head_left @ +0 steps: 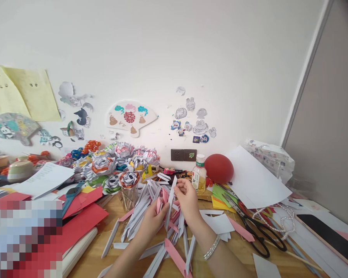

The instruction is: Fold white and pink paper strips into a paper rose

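Between my two hands stands a folded white paper strip [171, 202], tilted slightly to the right. My left hand [156, 216] grips its lower part, with a bit of pink folded paper beside the fingers. Near the strip's top, my right hand [186, 197] pinches it between thumb and fingers; a silver bracelet [211, 247] circles that wrist. Around and below both hands lies a heap of folded white strips [139, 214], mixed with pink strips [176, 256]. Part of the heap is hidden behind my hands.
Paper flowers [103, 164] crowd the back left, some in a clear cup [129, 199]. Behind my right hand are a bottle [199, 175] and a red balloon [219, 168]. Black-handled scissors [258, 229] and a phone [330, 235] lie at right, red paper [85, 222] at left.
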### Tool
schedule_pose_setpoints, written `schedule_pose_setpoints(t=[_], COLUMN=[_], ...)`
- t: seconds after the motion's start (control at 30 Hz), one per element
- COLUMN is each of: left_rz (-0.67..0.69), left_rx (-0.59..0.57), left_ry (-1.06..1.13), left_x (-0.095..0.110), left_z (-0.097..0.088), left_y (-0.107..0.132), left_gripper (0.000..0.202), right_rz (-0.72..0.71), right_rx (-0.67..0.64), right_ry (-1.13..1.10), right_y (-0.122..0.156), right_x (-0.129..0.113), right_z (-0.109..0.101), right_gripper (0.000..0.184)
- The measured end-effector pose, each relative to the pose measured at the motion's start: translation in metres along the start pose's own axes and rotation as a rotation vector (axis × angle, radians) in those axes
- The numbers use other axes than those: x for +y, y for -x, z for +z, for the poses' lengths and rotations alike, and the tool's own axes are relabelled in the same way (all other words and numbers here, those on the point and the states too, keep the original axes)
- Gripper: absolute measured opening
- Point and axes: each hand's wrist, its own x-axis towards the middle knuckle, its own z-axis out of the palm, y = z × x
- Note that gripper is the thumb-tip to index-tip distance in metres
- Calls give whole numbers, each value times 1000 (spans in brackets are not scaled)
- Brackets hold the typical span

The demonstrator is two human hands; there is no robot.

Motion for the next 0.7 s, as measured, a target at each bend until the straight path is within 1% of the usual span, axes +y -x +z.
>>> schedule_pose_setpoints(t=[0.07,0.17,0.2,0.27,0.3,0.33,0.37,0.47,0.5,0.6,0.7], left_rz=[-21,-29,-24,-12,-12,-21,-34,-57,-57,-59,-53], left_rx=[-25,-113,-125,-101,-74,-47,-27,9,25,76,85], left_ry=[14,60,64,41,21,2,-8,17,31,68,95], left_x=[0,0,0,0,-1,-1,-2,-3,-3,-2,0], left_z=[1,2,2,2,1,1,0,-2,-2,-2,-1], left_y=[1,2,2,2,2,2,1,0,-1,-2,-2], left_gripper=[30,30,29,28,28,27,27,30,31,32,32], right_rz=[-29,-42,-49,-71,-78,-79,-73,-25,3,69,77], right_rx=[64,152,186,254,264,244,189,-20,-68,-185,-260], right_ry=[-29,-59,-69,-92,-99,-96,-75,56,90,128,162], right_y=[-3,-9,-11,-14,-16,-16,-16,-12,-9,0,5], right_x=[-1,-4,-6,-11,-13,-16,-18,-21,-21,-19,-20], right_z=[-3,-10,-13,-18,-20,-21,-21,-16,-13,-4,1], right_gripper=[17,17,18,19,20,19,18,15,14,15,16])
